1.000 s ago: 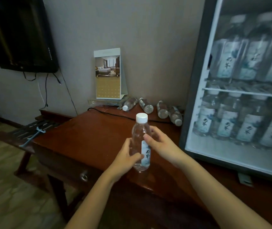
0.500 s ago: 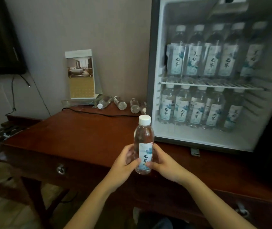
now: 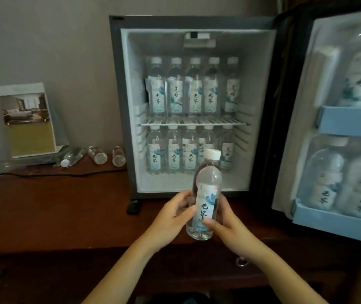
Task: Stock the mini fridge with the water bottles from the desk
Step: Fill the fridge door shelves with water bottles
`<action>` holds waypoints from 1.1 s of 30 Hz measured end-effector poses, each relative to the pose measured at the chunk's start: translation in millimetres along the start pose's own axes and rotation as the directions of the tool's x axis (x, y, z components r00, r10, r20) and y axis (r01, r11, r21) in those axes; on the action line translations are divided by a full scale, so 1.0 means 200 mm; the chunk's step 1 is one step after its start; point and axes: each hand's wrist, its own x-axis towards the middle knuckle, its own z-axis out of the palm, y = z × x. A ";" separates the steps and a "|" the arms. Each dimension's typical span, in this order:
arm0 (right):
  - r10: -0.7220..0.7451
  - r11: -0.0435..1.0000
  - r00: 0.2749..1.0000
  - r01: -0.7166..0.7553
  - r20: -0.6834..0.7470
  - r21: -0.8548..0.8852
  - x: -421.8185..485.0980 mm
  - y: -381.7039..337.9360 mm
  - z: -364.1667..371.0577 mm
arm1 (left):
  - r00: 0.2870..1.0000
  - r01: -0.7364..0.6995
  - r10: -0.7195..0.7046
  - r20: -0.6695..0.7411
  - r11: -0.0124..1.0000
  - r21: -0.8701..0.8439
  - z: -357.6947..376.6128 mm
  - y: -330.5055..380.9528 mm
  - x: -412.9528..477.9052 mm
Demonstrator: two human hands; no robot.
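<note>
Both hands held one water bottle (image 3: 205,200) upright in front of the open mini fridge (image 3: 197,106), above the front part of the wooden desk (image 3: 54,211). The left hand (image 3: 173,218) wrapped the bottle's left side with its thumb across the label, and the right hand (image 3: 227,224) closed around the lower right side, thumb pressed on the label's bottom edge. The white cap (image 3: 212,154) pointed up, level with the fridge's lower row.

Inside the fridge a wire shelf (image 3: 193,123) split the space in two. Five bottles stood in a row on the shelf (image 3: 193,93) and five more stood below it on the floor of the fridge (image 3: 188,154). The door (image 3: 337,123) hung open to the right, with more bottles in its upper and lower racks.

At the back of the desk, left of the fridge, three bottles lay on their sides (image 3: 97,155) near a standing calendar (image 3: 27,121), and a black cable (image 3: 61,174) ran along the desk in front of them
</note>
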 end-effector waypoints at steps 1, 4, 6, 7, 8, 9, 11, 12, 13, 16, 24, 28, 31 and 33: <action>-0.009 1.000 1.000 0.009 -0.028 -0.006 -0.03 -0.02 -0.06 | 1.000 -0.016 0.016 0.024 1.000 -0.003 0.05 0.03 0.03; -0.023 0.999 0.993 0.018 -0.119 -0.040 -0.12 -0.08 -0.23 | 0.995 -0.056 0.059 0.079 0.998 -0.032 0.21 0.12 0.13; -0.034 0.997 0.983 0.021 -0.180 -0.077 -0.20 -0.11 -0.33 | 0.987 -0.090 0.096 0.125 0.994 -0.055 0.32 0.17 0.17; -0.044 0.994 0.977 0.023 -0.209 -0.104 -0.24 -0.14 -0.38 | 0.982 -0.108 0.117 0.147 0.992 -0.065 0.37 0.20 0.18; -0.054 0.991 0.970 0.022 -0.238 -0.132 -0.29 -0.16 -0.43 | 0.976 -0.128 0.141 0.166 0.988 -0.083 0.43 0.24 0.20; -0.059 0.987 0.962 0.016 -0.268 -0.160 -0.34 -0.18 -0.47 | 0.968 -0.150 0.169 0.184 0.982 -0.112 0.49 0.27 0.21; -0.081 0.974 0.945 0.007 -0.318 -0.225 -0.43 -0.22 -0.57 | 0.949 -0.196 0.231 0.217 0.966 -0.172 0.61 0.32 0.22; -0.092 0.968 0.936 0.005 -0.340 -0.250 -0.48 -0.23 -0.62 | 0.936 -0.219 0.261 0.235 0.957 -0.190 0.67 0.35 0.23; -0.102 0.965 0.926 0.003 -0.364 -0.263 -0.52 -0.25 -0.66 | 0.924 -0.242 0.290 0.248 0.948 -0.206 0.74 0.37 0.23; -0.132 0.958 0.878 -0.005 -0.460 -0.286 -0.66 -0.29 -0.79 | 0.889 -0.295 0.360 0.284 0.923 -0.247 0.93 0.44 0.27; -0.251 0.911 0.752 -0.031 -0.610 -0.412 -0.95 -0.35 -1.14 | 0.817 -0.540 0.537 0.211 0.840 -0.047 1.45 0.58 0.40; -0.235 0.910 0.724 -0.072 -0.649 -0.409 -1.02 -0.31 -1.25 | 0.810 -0.576 0.562 0.167 0.816 0.043 1.58 0.61 0.43; -0.193 0.913 0.735 -0.108 -0.650 -0.394 -1.03 -0.28 -1.29 | 0.823 -0.565 0.552 0.134 0.818 0.105 1.63 0.60 0.44; -0.160 0.921 0.748 -0.122 -0.644 -0.370 -1.02 -0.27 -1.30 | 0.818 -0.575 0.566 0.101 0.806 0.141 1.65 0.60 0.44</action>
